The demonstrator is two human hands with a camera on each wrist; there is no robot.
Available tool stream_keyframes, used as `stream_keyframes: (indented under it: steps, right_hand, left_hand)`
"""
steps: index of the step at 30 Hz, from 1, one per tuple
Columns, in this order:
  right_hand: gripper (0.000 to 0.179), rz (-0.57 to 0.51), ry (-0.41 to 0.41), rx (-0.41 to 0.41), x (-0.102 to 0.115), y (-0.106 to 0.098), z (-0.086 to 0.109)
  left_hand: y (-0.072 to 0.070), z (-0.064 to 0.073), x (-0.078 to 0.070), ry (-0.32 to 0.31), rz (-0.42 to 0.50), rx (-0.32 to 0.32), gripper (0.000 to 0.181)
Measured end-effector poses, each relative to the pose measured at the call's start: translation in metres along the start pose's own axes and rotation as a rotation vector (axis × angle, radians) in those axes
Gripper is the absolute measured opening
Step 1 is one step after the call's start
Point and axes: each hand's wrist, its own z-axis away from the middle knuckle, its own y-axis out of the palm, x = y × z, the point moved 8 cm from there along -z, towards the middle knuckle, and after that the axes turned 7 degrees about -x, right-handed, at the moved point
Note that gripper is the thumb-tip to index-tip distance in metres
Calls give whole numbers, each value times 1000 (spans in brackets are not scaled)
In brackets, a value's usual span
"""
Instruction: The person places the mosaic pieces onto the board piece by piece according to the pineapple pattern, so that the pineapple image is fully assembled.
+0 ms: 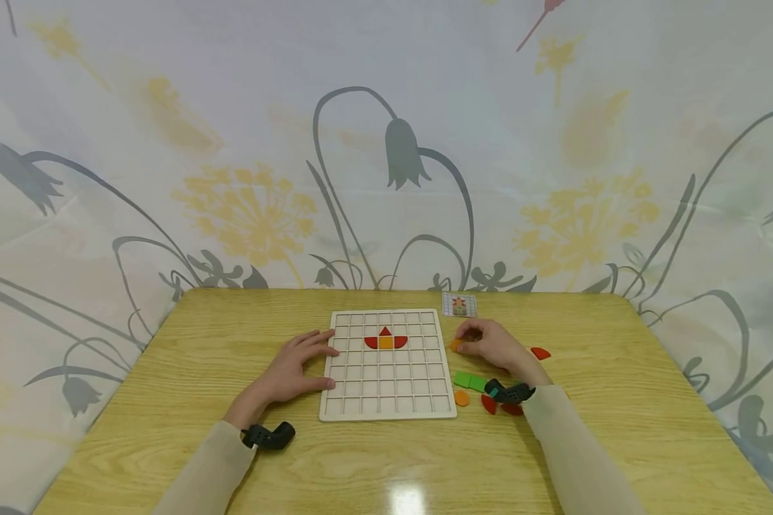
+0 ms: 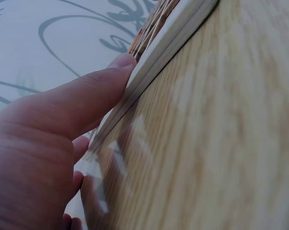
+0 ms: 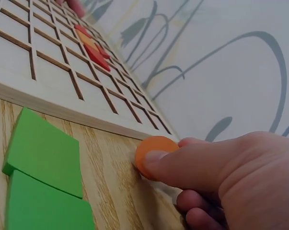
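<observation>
Grid board (image 1: 386, 418): pale wood, raised ribs, square cells, flat on the wood-grain table (image 1: 335, 465). Four cells filled, toward 12 o'clock of board centre: orange square (image 1: 385, 343), red triangle (image 1: 385, 331) at its 12, red quarter-rounds (image 1: 371, 342) at its 9 and 3. Other cells bare.

Right hand (image 1: 497, 348): thumb and fingers pinching an orange disc (image 3: 157, 143), smooth and flat, just off the board's edge between 2 and 3 o'clock. Can't tell if disc touches table.

Left hand (image 1: 287, 370): fingers spread, thumb and fingertips on board's 9 o'clock edge.

Loose on table: two green squares (image 1: 463, 379) butted together at 3, second orange disc (image 1: 462, 398) near 4, red pieces (image 1: 540, 353) farther out, 3 to 4. Printed card (image 1: 459, 305) at 2.
</observation>
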Motion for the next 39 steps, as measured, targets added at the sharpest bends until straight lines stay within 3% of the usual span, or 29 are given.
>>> stream_keyframes:
  steps: [11, 18, 26, 39]
  right_hand:
    - [17, 1, 52, -162, -2, -11, 0]
    - [12, 15, 5, -228, 5, -13, 2]
    - [15, 33, -100, -213, 20, 1, 0]
    - [12, -8, -234, -106, 57, 57, -6]
  left_hand:
    - [0, 0, 0, 5, -1, 2, 49]
    - [1, 0, 2, 2, -6, 1, 50]
    - [2, 0, 2, -2, -7, 4, 49]
    - [1, -1, 2, -2, 8, 6, 50]
